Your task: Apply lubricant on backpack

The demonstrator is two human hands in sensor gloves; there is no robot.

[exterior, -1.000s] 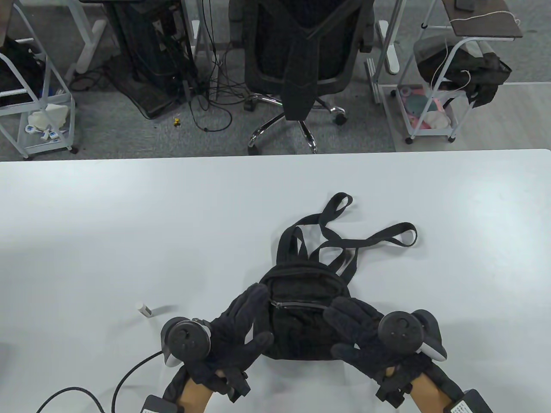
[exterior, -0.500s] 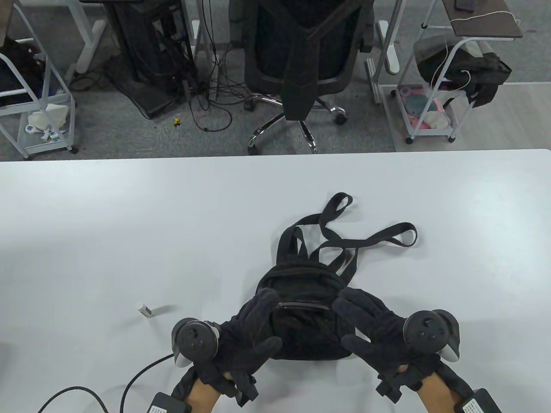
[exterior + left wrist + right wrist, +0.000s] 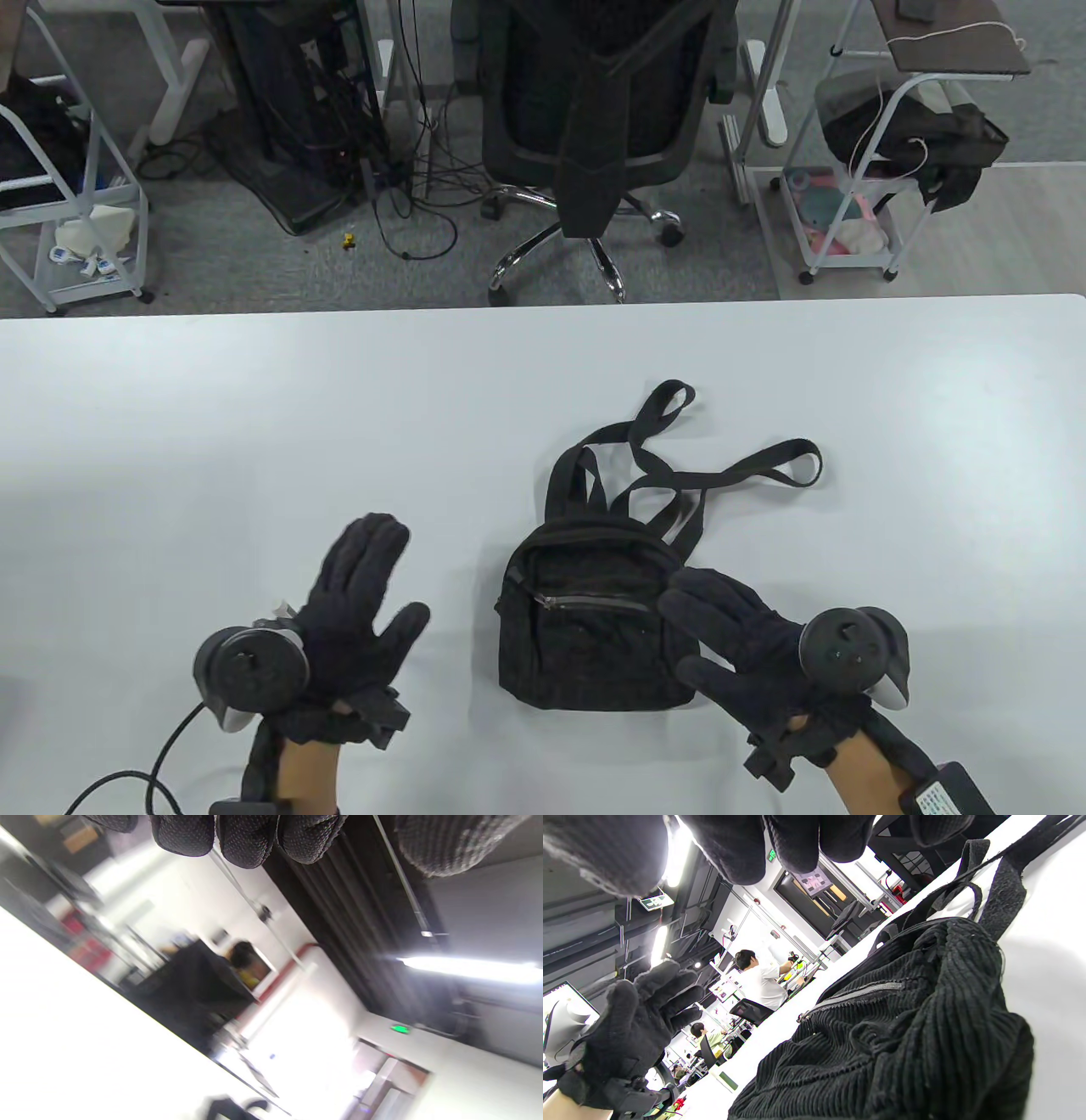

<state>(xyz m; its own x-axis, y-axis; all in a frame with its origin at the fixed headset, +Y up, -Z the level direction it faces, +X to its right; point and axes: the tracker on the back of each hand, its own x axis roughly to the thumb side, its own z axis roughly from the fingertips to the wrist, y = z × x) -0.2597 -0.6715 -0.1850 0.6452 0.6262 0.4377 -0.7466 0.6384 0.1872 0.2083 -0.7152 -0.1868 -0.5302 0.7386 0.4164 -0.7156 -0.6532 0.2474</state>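
A small black corduroy backpack [image 3: 585, 637] lies flat on the white table [image 3: 254, 424], with its zip pocket facing up and its straps trailing away from me. My right hand [image 3: 717, 632] is open, its straight fingers over the backpack's right edge; contact is unclear. My left hand [image 3: 369, 586] is open and flat, to the left of the backpack and apart from it. A white tip of the lubricant tube [image 3: 279, 608] peeks out beside that hand's tracker. In the right wrist view the backpack [image 3: 903, 1027] fills the foreground and the left hand [image 3: 636, 1027] hangs spread beyond it.
A black cable [image 3: 161, 764] runs from the left wrist across the table's near edge. Beyond the far edge stand an office chair [image 3: 594, 127] and wire carts [image 3: 865, 195]. The left wrist view is blurred and shows only fingertips [image 3: 246, 840] and the room.
My left hand has let go of the backpack's left side and swung left, over the spot where the tube lies. My right hand has stayed at the backpack's right side.
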